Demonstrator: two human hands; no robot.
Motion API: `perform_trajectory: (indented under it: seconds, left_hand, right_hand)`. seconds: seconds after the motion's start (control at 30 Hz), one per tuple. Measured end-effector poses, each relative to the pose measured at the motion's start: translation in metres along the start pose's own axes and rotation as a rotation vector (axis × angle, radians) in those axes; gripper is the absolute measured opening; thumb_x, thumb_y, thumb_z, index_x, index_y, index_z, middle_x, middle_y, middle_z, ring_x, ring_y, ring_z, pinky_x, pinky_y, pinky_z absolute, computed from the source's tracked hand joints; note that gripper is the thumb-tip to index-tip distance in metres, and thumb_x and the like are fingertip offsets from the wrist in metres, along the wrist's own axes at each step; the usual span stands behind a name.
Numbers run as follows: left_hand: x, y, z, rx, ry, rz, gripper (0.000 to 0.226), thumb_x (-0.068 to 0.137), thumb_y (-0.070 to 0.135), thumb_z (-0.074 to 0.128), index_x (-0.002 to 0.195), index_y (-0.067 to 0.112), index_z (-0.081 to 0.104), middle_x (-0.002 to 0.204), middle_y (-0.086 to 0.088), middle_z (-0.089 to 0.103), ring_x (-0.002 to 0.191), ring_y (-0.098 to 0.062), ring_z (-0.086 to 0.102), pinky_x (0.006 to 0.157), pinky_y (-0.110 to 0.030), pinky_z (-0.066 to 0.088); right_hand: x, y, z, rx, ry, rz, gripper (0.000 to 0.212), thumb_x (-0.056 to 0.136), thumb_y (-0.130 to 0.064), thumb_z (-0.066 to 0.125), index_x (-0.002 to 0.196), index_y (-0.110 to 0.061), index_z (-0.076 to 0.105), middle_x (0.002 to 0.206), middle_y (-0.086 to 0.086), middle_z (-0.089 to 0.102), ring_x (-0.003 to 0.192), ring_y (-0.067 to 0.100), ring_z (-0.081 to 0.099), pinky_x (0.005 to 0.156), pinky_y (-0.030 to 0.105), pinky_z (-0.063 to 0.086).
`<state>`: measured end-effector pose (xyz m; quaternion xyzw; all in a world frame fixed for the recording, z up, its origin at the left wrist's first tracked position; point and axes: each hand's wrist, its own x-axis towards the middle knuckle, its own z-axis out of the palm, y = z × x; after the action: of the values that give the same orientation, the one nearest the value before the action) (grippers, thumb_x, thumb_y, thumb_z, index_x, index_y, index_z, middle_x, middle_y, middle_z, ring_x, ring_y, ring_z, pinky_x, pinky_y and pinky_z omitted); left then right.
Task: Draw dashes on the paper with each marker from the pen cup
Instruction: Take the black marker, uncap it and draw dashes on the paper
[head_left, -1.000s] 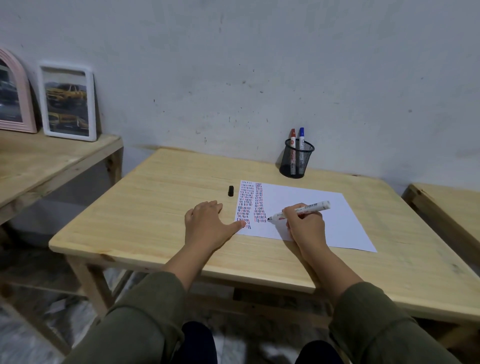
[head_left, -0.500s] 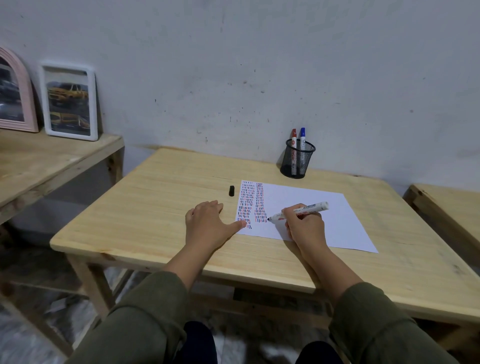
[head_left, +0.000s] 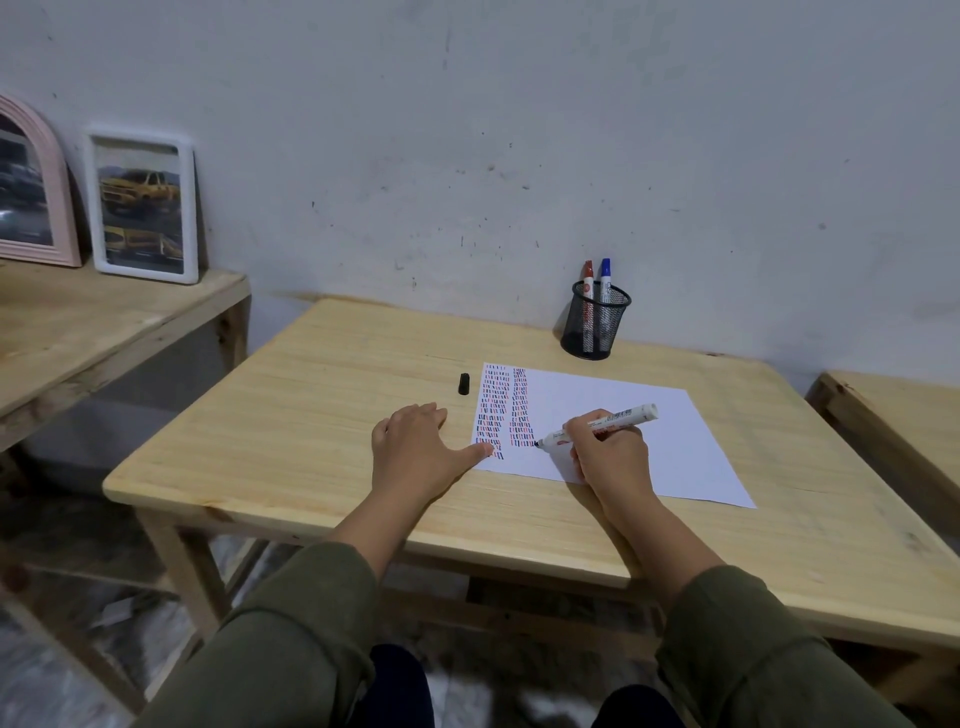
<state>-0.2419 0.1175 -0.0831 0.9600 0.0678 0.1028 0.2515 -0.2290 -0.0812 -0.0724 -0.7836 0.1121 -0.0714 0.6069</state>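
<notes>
A white sheet of paper (head_left: 639, 431) lies on the wooden table (head_left: 322, 415), with two columns of red, blue and black dashes along its left side. My right hand (head_left: 610, 452) grips a white marker (head_left: 602, 423) with a black tip that touches the paper at the foot of the second column. My left hand (head_left: 418, 452) rests flat on the table, thumb on the paper's lower left corner. The marker's black cap (head_left: 464, 383) lies left of the paper. A black mesh pen cup (head_left: 595, 325) at the back holds a red marker (head_left: 587, 275) and a blue marker (head_left: 604, 275).
A second wooden table (head_left: 104, 322) stands to the left with a white picture frame (head_left: 143, 208) and a pink arched frame (head_left: 31, 187) leaning on the wall. Another wooden surface (head_left: 904, 415) sits at the right edge.
The marker tip has shifted slightly lower and left along the second column of dashes. My left hand has stayed in place.
</notes>
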Motion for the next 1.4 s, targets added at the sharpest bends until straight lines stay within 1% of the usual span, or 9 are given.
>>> perform_trajectory:
  seconds: [0.17, 0.27, 0.4, 0.6, 0.83, 1.0, 1.13, 1.27, 1.4]
  left_hand:
    - [0.000, 0.000, 0.000, -0.003, -0.005, -0.001, 0.086, 0.070, 0.071, 0.057, 0.136, 0.018, 0.046, 0.150, 0.003, 0.040, 0.142, -0.017, 0.028, 0.114, -0.038, 0.017]
    - [0.002, 0.001, 0.000, 0.000, -0.023, -0.008, 0.085, 0.070, 0.071, 0.057, 0.136, 0.020, 0.046, 0.150, 0.003, 0.040, 0.141, -0.017, 0.030, 0.114, -0.039, 0.017]
    - [0.013, 0.003, -0.003, -0.108, 0.007, -0.086, 0.072, 0.074, 0.065, 0.057, 0.134, 0.025, 0.048, 0.137, 0.006, 0.055, 0.134, -0.018, 0.040, 0.107, -0.041, 0.025]
    - [0.050, 0.023, -0.013, -0.265, 0.046, -0.102, 0.045, 0.088, 0.034, 0.057, 0.132, 0.031, 0.048, 0.128, 0.002, 0.060, 0.130, -0.018, 0.043, 0.100, -0.038, 0.030]
    - [0.082, 0.028, -0.004, -0.219, -0.027, -0.102, 0.034, 0.093, 0.021, 0.049, 0.124, 0.030, 0.057, 0.130, -0.002, 0.060, 0.126, -0.023, 0.048, 0.104, -0.039, 0.036]
    - [0.087, 0.024, 0.008, -0.247, -0.039, -0.083, 0.029, 0.093, 0.011, 0.048, 0.113, 0.021, 0.066, 0.116, -0.001, 0.069, 0.112, -0.022, 0.057, 0.091, -0.032, 0.047]
    - [0.086, 0.031, 0.007, -0.521, 0.015, -0.129, 0.023, 0.092, 0.014, 0.050, 0.103, 0.021, 0.068, 0.104, -0.004, 0.071, 0.101, -0.023, 0.065, 0.092, -0.037, 0.052]
    - [0.079, 0.058, -0.002, -0.965, 0.014, -0.311, 0.014, 0.088, 0.020, 0.057, 0.087, 0.029, 0.068, 0.089, 0.004, 0.072, 0.089, -0.021, 0.069, 0.088, -0.041, 0.055]
    - [0.076, 0.073, -0.010, -1.182, -0.062, -0.336, 0.015, 0.090, 0.019, 0.056, 0.085, 0.027, 0.068, 0.083, 0.003, 0.068, 0.075, -0.009, 0.060, 0.073, -0.026, 0.047]
  right_hand:
    - [-0.002, -0.003, -0.001, 0.123, 0.000, 0.028, 0.019, 0.086, -0.022, 0.059, 0.088, -0.004, 0.065, 0.071, 0.004, 0.060, 0.064, 0.014, 0.054, 0.054, 0.023, 0.039]
    - [-0.005, -0.011, -0.003, 0.223, -0.006, 0.042, 0.011, 0.086, -0.019, 0.059, 0.079, -0.012, 0.063, 0.063, 0.003, 0.057, 0.055, 0.012, 0.052, 0.045, 0.020, 0.039]
    - [-0.003, -0.024, -0.006, 0.362, -0.066, 0.022, 0.007, 0.087, -0.016, 0.059, 0.086, -0.012, 0.064, 0.059, 0.005, 0.055, 0.039, 0.009, 0.048, 0.038, 0.018, 0.035]
    - [0.014, -0.043, -0.003, 0.480, -0.118, 0.005, 0.009, 0.088, -0.012, 0.057, 0.085, -0.009, 0.065, 0.062, 0.007, 0.055, 0.043, 0.014, 0.048, 0.038, 0.021, 0.034]
    - [0.031, -0.051, -0.005, 0.513, -0.120, 0.029, 0.011, 0.087, -0.014, 0.056, 0.083, -0.009, 0.065, 0.058, 0.006, 0.055, 0.042, 0.013, 0.048, 0.040, 0.022, 0.035]
    - [0.040, -0.053, -0.003, 0.515, -0.120, 0.050, 0.011, 0.086, -0.015, 0.057, 0.083, -0.009, 0.066, 0.059, 0.006, 0.055, 0.044, 0.014, 0.048, 0.041, 0.022, 0.036]
    - [0.041, -0.055, 0.000, 0.517, -0.127, 0.052, 0.010, 0.086, -0.014, 0.059, 0.084, -0.008, 0.066, 0.061, 0.008, 0.056, 0.045, 0.014, 0.049, 0.042, 0.022, 0.038]
    - [0.036, -0.063, 0.004, 0.505, -0.135, 0.021, 0.009, 0.085, -0.016, 0.062, 0.086, -0.010, 0.069, 0.064, 0.008, 0.061, 0.047, 0.014, 0.053, 0.043, 0.022, 0.041]
    - [0.026, -0.072, 0.007, 0.465, -0.160, -0.062, 0.010, 0.088, -0.016, 0.059, 0.087, -0.013, 0.068, 0.067, 0.007, 0.062, 0.049, 0.014, 0.055, 0.044, 0.022, 0.043]
